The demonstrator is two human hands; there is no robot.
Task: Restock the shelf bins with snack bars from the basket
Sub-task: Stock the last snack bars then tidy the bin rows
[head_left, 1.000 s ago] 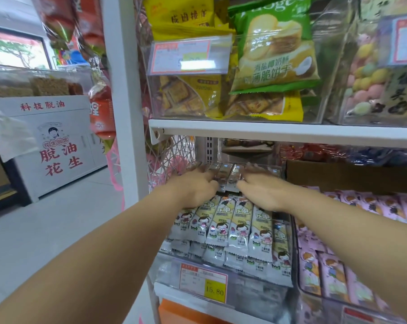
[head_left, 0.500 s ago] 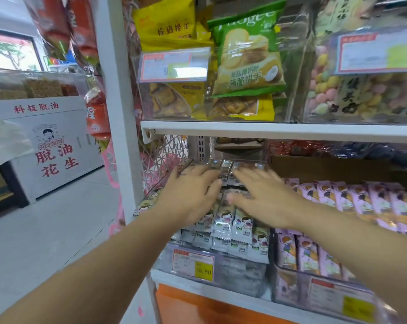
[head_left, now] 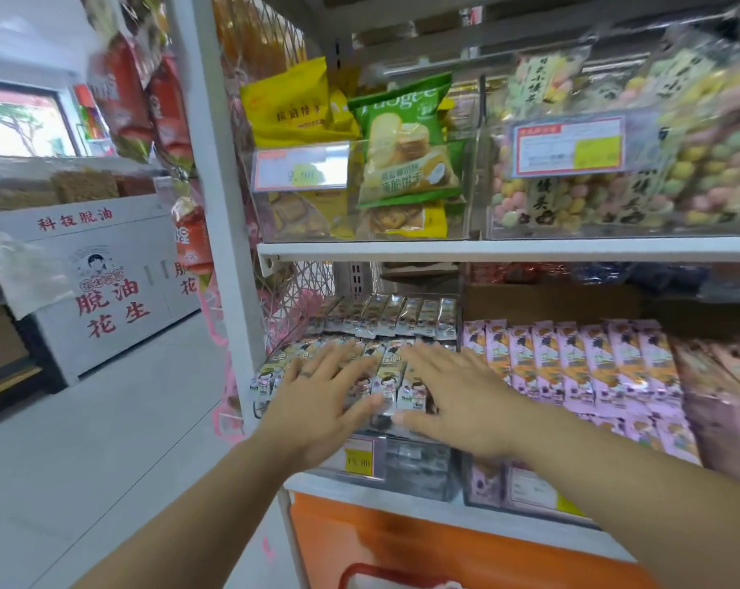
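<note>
The left hand and right hand have slid to the front edge of the bin, lying flat, fingers straight, on the bars. Bin seems full; basket, probably that red rim below, contents unseen.

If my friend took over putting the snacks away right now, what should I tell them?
The left hand is open and lies flat on the front row of silver snack bars, holding nothing.
The right hand is open and flat on the same row, also holding nothing.
The bars sit in two rows in the clear bin on the lower shelf. The pink bars fill the next bin to the right.
Done: this bin looks full.
Left: probably tidy the row, then check the basket. Only a red rim shows at the bottom edge. It may be the basket, but its contents are out of view.
</note>
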